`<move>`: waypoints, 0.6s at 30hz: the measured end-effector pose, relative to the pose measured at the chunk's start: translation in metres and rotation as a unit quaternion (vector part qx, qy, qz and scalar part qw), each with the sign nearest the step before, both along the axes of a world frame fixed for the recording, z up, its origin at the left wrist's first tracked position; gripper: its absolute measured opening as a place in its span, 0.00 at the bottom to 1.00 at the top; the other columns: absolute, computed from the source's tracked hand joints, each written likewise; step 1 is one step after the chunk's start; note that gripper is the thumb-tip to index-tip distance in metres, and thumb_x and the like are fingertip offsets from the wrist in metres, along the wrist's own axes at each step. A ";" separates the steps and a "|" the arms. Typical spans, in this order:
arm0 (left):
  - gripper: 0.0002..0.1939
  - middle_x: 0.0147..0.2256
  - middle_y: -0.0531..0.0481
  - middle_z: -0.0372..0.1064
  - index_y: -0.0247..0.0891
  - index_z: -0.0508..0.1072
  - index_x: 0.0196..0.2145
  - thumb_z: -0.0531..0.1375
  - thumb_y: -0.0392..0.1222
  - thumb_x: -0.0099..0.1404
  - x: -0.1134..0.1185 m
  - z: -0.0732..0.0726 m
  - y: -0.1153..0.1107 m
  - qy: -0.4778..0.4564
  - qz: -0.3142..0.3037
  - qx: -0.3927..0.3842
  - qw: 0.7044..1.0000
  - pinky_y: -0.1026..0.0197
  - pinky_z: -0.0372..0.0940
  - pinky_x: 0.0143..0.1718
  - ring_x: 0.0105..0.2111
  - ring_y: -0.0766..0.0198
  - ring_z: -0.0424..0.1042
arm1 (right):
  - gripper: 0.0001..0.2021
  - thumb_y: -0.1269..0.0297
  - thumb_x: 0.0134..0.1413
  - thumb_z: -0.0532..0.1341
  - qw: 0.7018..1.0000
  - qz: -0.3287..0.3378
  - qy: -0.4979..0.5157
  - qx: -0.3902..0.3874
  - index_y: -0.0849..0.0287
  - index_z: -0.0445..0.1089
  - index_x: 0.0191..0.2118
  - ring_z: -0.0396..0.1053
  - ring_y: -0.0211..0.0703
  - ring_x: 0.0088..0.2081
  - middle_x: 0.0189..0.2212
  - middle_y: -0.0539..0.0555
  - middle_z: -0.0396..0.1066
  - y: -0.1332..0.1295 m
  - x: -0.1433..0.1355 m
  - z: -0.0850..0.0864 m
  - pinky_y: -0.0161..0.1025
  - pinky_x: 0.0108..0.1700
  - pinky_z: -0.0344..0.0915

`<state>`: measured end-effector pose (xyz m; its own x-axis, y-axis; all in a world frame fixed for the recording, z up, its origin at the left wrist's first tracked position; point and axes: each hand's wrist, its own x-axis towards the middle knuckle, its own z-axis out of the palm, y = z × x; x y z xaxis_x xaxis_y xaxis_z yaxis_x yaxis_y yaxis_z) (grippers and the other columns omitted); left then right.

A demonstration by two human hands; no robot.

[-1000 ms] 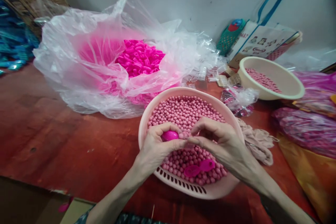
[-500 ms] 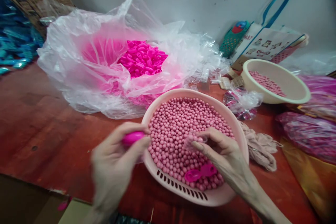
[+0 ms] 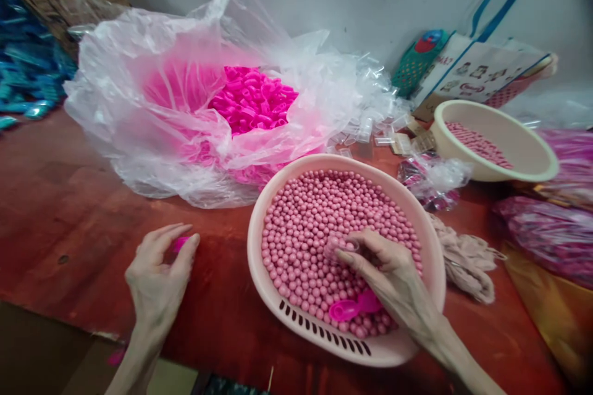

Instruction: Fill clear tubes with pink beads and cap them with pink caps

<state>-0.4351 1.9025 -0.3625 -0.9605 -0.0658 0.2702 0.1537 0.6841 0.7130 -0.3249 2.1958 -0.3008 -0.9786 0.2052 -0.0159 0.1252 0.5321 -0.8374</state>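
A pale pink basket [image 3: 259,259] full of round pink beads [image 3: 301,228] stands on the red-brown table. Over the beads, my right hand [image 3: 393,271] pinches a small clear container [image 3: 340,247] with a few beads in it. A magenta plastic piece [image 3: 345,310] lies on the beads below that hand. To the basket's left, my left hand [image 3: 160,271] is low over the table, its fingers curved round a magenta piece [image 3: 180,244] that is mostly hidden.
Behind the basket, a large clear bag [image 3: 152,154] holds many magenta pieces, with clear plastic parts [image 3: 365,120] beside it. A cream bowl [image 3: 532,160] with beads, a beige cloth [image 3: 467,259] and wrapped bundles [image 3: 546,234] are at the right. Blue packets [image 3: 28,68] lie far left.
My left hand has moved left, away from the basket rim, with the magenta piece. My right hand stays over the beads with the clear container.
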 end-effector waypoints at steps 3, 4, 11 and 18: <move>0.12 0.43 0.48 0.70 0.39 0.73 0.42 0.60 0.39 0.58 0.010 0.031 0.023 0.123 -0.023 0.004 0.992 0.52 0.60 0.51 0.45 0.53 0.69 | 0.07 0.63 0.58 0.57 1.000 0.013 0.001 -0.025 0.58 0.70 0.34 0.69 0.40 0.32 0.29 0.51 0.71 -0.001 0.000 0.003 0.36 0.33 0.64; 0.13 0.42 0.51 0.70 0.41 0.73 0.42 0.60 0.38 0.58 0.016 0.043 0.033 0.128 -0.045 0.041 0.990 0.54 0.62 0.49 0.44 0.54 0.69 | 0.07 0.63 0.57 0.58 0.999 0.018 0.002 -0.034 0.58 0.70 0.34 0.69 0.40 0.32 0.29 0.51 0.71 -0.002 0.000 0.005 0.36 0.33 0.64; 0.16 0.42 0.51 0.71 0.45 0.71 0.46 0.60 0.37 0.60 0.049 0.077 0.118 -0.252 -0.392 0.228 0.855 0.62 0.64 0.44 0.43 0.60 0.69 | 0.06 0.62 0.58 0.57 0.994 0.063 0.006 -0.091 0.55 0.71 0.37 0.70 0.39 0.36 0.33 0.50 0.72 -0.006 0.005 0.021 0.35 0.39 0.66; 0.07 0.34 0.52 0.68 0.38 0.69 0.39 0.57 0.40 0.63 0.047 0.069 0.130 -0.371 -0.348 0.341 0.791 0.66 0.63 0.40 0.37 0.65 0.67 | 0.12 0.73 0.46 0.63 0.975 0.132 -0.049 0.174 0.52 0.70 0.38 0.68 0.41 0.31 0.34 0.51 0.70 0.012 0.039 0.013 0.37 0.33 0.67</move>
